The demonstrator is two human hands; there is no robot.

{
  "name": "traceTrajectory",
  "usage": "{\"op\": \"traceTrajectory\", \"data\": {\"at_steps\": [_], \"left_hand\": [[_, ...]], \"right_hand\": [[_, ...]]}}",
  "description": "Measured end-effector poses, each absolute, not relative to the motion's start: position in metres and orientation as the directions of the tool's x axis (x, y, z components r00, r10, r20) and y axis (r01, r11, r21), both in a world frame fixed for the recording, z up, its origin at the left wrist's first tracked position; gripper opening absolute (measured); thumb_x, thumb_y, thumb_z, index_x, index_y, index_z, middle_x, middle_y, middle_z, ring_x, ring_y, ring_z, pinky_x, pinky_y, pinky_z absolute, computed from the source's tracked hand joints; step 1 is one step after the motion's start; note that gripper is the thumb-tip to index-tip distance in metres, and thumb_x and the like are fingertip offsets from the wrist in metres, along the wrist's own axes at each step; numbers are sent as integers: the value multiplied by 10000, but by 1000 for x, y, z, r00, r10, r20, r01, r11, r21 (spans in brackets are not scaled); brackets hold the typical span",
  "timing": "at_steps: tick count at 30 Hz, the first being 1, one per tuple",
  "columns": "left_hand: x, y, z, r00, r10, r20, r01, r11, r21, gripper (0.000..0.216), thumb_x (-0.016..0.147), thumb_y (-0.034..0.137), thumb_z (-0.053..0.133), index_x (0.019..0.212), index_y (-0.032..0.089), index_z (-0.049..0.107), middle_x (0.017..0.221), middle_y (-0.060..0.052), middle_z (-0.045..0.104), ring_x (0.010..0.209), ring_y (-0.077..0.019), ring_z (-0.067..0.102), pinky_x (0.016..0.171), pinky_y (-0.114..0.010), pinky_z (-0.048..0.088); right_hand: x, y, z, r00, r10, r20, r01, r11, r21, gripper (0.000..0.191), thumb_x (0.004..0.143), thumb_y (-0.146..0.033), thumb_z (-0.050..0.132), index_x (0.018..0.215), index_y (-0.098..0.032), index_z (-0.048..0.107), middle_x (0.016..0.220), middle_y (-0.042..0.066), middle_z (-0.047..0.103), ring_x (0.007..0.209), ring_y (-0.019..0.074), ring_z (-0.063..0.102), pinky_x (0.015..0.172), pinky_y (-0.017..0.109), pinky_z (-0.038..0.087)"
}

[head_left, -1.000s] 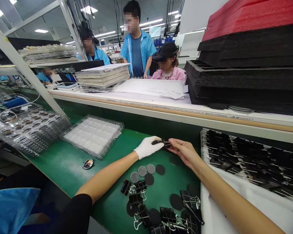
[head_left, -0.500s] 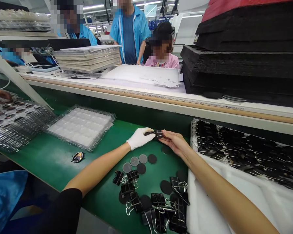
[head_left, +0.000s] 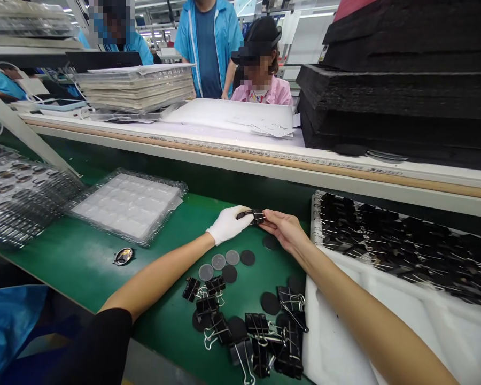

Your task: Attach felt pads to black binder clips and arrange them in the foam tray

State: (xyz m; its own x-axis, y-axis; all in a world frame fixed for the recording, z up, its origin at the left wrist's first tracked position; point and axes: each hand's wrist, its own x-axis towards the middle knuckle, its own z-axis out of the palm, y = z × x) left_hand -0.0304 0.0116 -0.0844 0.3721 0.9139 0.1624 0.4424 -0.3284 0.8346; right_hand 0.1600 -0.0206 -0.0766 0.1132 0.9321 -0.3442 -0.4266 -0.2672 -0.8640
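My left hand (head_left: 229,224), in a white glove, is closed on a small dark piece (head_left: 244,215) whose shape is mostly hidden by the fingers. A black binder clip (head_left: 258,216) sits against that piece, its wire handles pinched in the bare fingers of my right hand (head_left: 284,229). Both hands meet above the green table. Nearer to me lie several loose binder clips (head_left: 256,326), mixed with black discs (head_left: 270,303). Clear discs (head_left: 218,261) form a short row below my left hand. Farther left rests a round, watch-like piece (head_left: 124,256) with a shiny face.
A white foam tray (head_left: 344,321) on the right bears rows of clipped black pieces (head_left: 385,240). Left stand a clear plastic tray (head_left: 128,206) and stacked blister trays (head_left: 24,198). A shelf (head_left: 224,155) with black foam stacks (head_left: 396,107) crosses behind; people are beyond it.
The view has shifted slightly. Both hands keep their hold on the dark piece and binder clip. Another person's hand over the blister trays at the left has gone out of view.
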Motion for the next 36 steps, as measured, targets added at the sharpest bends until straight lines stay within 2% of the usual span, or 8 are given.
{"op": "traceTrajectory", "data": {"at_steps": [7,11,14,15,17,20,26,36], "left_hand": [[-31,12,-85,373,913,167,462,-339,820,358,921,416,613,1180,198,731,1130,-52,778,1037,-216,717,912,-312,555],[-33,14,-82,374,911,175,403,-329,854,402,953,444,567,1226,177,693,1200,-77,751,1052,-201,703,921,-300,550],[-37,15,-78,338,929,149,399,-285,872,471,1004,486,462,1305,164,627,1053,-66,767,814,-149,698,817,-286,550],[-39,16,-77,348,929,125,420,-274,865,474,1010,519,437,1245,168,650,940,-42,761,701,-132,666,757,-280,541],[-43,16,-74,395,916,66,467,-262,845,503,990,613,433,1001,183,694,735,5,696,551,-111,581,645,-267,501],[-48,19,-72,450,893,-10,481,-233,846,551,925,703,496,770,191,626,631,26,619,501,-99,536,554,-247,446],[-55,28,-71,520,851,-75,461,-206,863,522,854,694,610,769,179,627,656,4,641,541,-104,568,567,-242,459],[-58,30,-64,542,835,-93,484,-220,847,555,834,727,620,762,176,643,650,2,643,535,-101,561,530,-228,446]], "right_hand": [[157,-21,-79,121,931,-344,-438,-261,-860,112,778,-183,875,844,-135,798,855,68,805,806,177,774,931,356,648],[160,-20,-79,73,951,-302,-471,-234,-850,160,774,-223,886,875,-140,794,883,72,806,831,175,771,932,342,643],[165,-17,-79,86,960,-266,-521,-184,-833,146,787,-244,880,851,-156,783,873,54,803,824,160,764,926,331,643],[167,-16,-79,92,959,-268,-536,-179,-825,137,796,-248,873,838,-158,778,864,52,802,820,158,763,927,336,643],[170,-16,-78,99,955,-281,-550,-183,-815,128,816,-250,858,825,-158,770,844,51,798,807,159,763,931,353,642],[172,-16,-75,96,949,-301,-536,-206,-819,105,854,-236,821,823,-154,762,827,53,793,789,157,761,923,358,644],[169,-20,-67,78,946,-314,-454,-247,-856,58,864,-194,804,845,-152,768,813,51,793,760,141,751,879,326,650],[171,-19,-69,60,949,-309,-431,-254,-866,57,858,-185,809,861,-144,769,822,52,795,766,146,757,904,339,644]]}}
